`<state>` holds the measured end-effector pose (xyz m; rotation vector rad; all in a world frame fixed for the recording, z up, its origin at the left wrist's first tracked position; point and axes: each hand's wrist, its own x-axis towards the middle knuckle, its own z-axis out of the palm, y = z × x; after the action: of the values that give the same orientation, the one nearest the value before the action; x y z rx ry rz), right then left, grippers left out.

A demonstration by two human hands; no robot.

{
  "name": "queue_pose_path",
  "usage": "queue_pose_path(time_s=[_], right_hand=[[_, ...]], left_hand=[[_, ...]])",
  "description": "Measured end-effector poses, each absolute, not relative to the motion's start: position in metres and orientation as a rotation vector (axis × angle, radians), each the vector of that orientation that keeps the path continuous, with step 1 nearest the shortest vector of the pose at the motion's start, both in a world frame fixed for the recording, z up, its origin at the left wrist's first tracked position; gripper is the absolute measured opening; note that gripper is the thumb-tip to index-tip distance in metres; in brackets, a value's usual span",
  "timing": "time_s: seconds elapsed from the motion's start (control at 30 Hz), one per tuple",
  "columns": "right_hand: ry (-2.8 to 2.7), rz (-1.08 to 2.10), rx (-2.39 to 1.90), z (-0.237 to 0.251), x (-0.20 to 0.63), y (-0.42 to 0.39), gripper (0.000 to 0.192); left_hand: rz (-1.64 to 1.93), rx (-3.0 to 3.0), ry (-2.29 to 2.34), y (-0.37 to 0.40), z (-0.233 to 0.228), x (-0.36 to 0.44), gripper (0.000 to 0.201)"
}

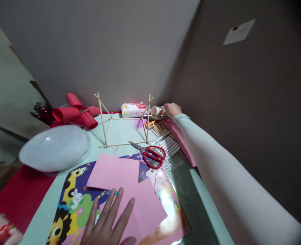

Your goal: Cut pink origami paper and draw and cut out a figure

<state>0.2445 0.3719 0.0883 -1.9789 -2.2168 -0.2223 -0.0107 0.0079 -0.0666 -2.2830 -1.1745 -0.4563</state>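
Reaching far across the pale tabletop, my right hand has its fingers curled around a small white paper cup lying on its side at the back wall. My left hand lies flat, fingers spread, on folded pink paper sheets. I judge my sleeve could catch the thin wooden stick frame or red-handled scissors just beside it.

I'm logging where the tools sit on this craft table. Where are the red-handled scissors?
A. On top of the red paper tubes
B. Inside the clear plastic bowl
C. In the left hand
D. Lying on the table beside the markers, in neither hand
D: the scissors lie beside the markers, while the left hand presses the pink paper and the right hand reaches the far corner.
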Motion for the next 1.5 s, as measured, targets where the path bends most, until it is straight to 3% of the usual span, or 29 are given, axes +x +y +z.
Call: queue_pose_path(time_s=[0.17, 0.3, 0.4, 0.47, 0.6, 0.7, 0.87, 1.17, 1.33, 1.5], right_hand=[[-2.179, -0.171, -1.704, 0.099, 0.228, 0.325, 0.019], [-2.142, 0.047, -1.325, 0.115, 0.218, 0.224, 0.032], [-1.734, 0.809, -0.822, 0.118, 0.22, 0.143, 0.026], [-1.464, 0.994, -0.77, 0.108, 0.224, 0.106, 0.038], [-1.217, 1.568, -0.812, 0.061, 0.22, 0.076, 0.037], [-1.109, 1.8, -0.759, 0.025, 0.206, 0.071, 0.036], [-1.219, 1.77, -0.766, -0.003, 0.197, 0.068, 0.01], [-1.449, 1.631, -0.938, -0.003, 0.203, 0.069, 0.018], [-1.399, 1.727, -0.921, -0.01, 0.201, 0.071, 0.025], [-1.225, 1.865, -0.869, -0.014, 0.202, 0.074, 0.023]], left_hand=[[-0.396, -2.374, -1.449, -0.007, -0.045, 0.005, 0.06], [-0.411, -2.417, -1.614, -0.013, -0.036, 0.014, 0.059], [-0.441, -2.435, -1.602, -0.019, -0.035, 0.009, 0.051], [-0.487, -2.441, -1.511, -0.025, -0.037, 0.003, 0.047], [-0.435, -2.532, -1.437, -0.039, -0.037, 0.002, 0.05], [-0.382, -2.601, -1.451, -0.041, -0.028, 0.01, 0.051], [-0.315, -2.691, -1.463, -0.035, -0.019, 0.006, 0.047], [-0.34, -2.547, -1.223, -0.024, -0.023, -0.014, 0.042], [-0.406, -2.425, -0.933, -0.009, -0.048, -0.009, 0.029], [-0.518, -2.413, -0.955, -0.005, -0.065, 0.003, 0.029]])
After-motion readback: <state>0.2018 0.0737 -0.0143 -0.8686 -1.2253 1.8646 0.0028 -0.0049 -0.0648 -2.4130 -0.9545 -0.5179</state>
